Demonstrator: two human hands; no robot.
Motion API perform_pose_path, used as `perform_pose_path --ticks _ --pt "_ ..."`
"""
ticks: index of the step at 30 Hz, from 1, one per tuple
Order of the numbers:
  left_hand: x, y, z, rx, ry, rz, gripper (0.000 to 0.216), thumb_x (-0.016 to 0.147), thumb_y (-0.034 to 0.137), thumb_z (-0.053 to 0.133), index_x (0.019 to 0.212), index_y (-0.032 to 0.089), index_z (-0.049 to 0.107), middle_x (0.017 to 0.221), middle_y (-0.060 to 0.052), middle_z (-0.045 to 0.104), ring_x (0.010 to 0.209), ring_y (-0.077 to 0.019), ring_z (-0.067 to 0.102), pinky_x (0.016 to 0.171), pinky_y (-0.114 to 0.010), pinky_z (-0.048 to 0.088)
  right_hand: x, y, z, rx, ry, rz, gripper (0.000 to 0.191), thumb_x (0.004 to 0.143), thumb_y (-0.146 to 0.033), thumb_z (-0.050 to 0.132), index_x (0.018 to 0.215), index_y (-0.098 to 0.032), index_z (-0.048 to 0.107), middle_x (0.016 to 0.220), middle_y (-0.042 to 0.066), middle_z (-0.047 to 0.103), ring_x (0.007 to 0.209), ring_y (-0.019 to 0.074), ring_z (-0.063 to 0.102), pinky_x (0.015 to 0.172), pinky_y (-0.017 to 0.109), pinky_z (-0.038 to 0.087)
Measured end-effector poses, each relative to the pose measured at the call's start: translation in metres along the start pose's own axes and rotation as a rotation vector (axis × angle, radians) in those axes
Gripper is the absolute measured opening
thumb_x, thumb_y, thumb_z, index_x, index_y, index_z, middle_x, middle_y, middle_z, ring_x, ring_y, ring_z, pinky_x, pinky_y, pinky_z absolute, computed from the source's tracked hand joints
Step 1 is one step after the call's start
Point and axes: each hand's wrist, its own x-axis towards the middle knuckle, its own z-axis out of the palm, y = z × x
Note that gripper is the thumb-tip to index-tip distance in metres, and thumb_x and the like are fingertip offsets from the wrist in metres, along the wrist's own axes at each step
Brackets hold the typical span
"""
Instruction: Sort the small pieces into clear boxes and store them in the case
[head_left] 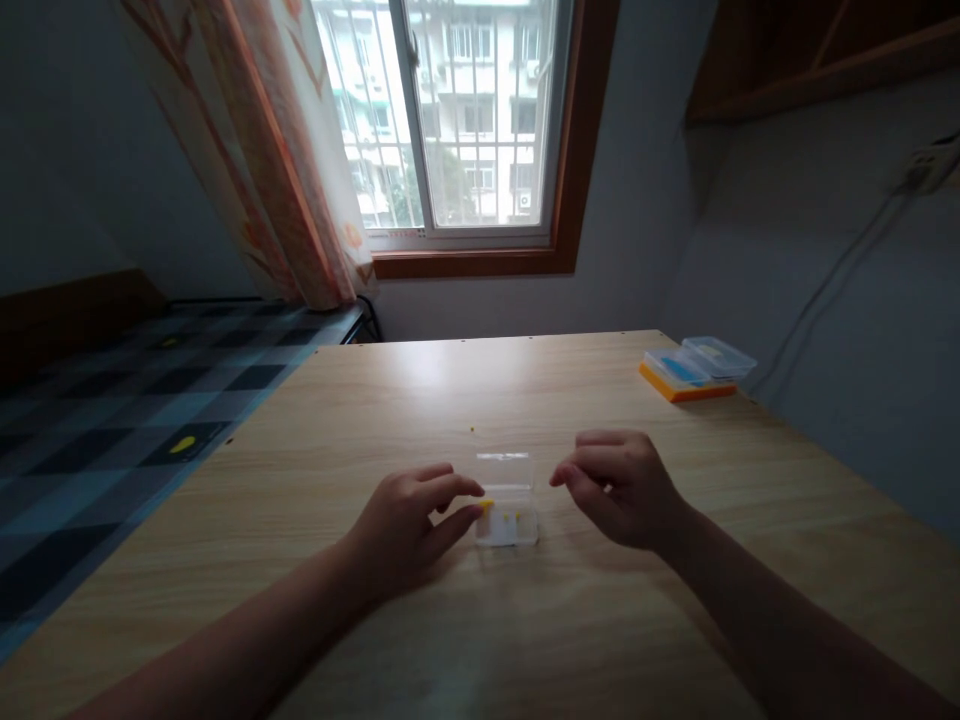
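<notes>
A small clear plastic box (514, 535) lies on the table with its transparent lid (505, 472) folded back, away from me. Small yellow pieces (487, 505) show inside, mostly at the left end. My left hand (412, 510) has thumb and forefinger at the box's left edge, gripping it close to the yellow pieces. To the right of the box, my right hand (619, 485) is held above the table, fingers curled and thumb against the forefinger. Whatever lies in that pinch is too small or hidden to make out. One tiny yellow piece (472, 429) rests beyond the lid.
At the table's far right corner sits an orange-based case (686, 392) with clear plastic boxes (718, 356) on it. The wooden table (375, 400) reaches toward a window. A bed with a checked cover (135, 430) stands on the left, a wall on the right.
</notes>
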Motion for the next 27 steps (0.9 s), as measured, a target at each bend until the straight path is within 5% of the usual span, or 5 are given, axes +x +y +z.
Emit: perform_pose_path --ticks 4,8,21,27 --pt "-0.005 -0.002 0.005 -0.015 -0.039 -0.130 0.027 0.088 0.035 0.065 0.112 0.024 0.073 0.085 -0.002 0.067 0.055 -0.0104 0.055 0.055 -0.023 0.043 -0.001 -0.009 0.006 0.002 -0.405 0.090 0.021 0.088 -0.017 0.056 0.085 -0.019 0.076 0.066 -0.001 0.061 0.051 0.0063 0.047 0.051 0.021 0.030" --pt "-0.006 -0.002 0.008 -0.051 -0.089 -0.203 0.039 0.083 0.040 0.071 0.119 0.025 0.069 0.101 -0.004 0.069 0.061 -0.0125 0.060 0.058 -0.025 0.049 -0.005 -0.007 0.016 -0.076 -0.573 0.153 0.025 0.087 -0.018 0.059 0.102 -0.025 0.078 0.076 -0.001 0.067 0.058 0.0080 0.052 0.057 0.023 0.031" --pt "-0.005 -0.007 0.014 -0.098 -0.130 -0.201 0.044 0.081 0.038 0.076 0.123 0.028 0.067 0.127 -0.005 0.068 0.108 -0.0259 0.066 0.092 -0.037 0.053 -0.013 -0.001 0.032 -0.174 -0.620 0.177 0.029 0.087 -0.019 0.058 0.107 -0.028 0.076 0.075 -0.001 0.064 0.061 0.0093 0.054 0.058 0.024 0.029" --pt "-0.004 -0.004 0.013 -0.081 -0.139 -0.211 0.044 0.081 0.036 0.077 0.122 0.026 0.067 0.110 -0.004 0.074 0.103 -0.0263 0.068 0.092 -0.037 0.052 -0.008 -0.005 0.042 -0.239 -0.583 0.150 0.016 0.087 -0.019 0.056 0.081 -0.020 0.070 0.075 -0.001 0.065 0.060 0.0086 0.052 0.058 0.025 0.028"
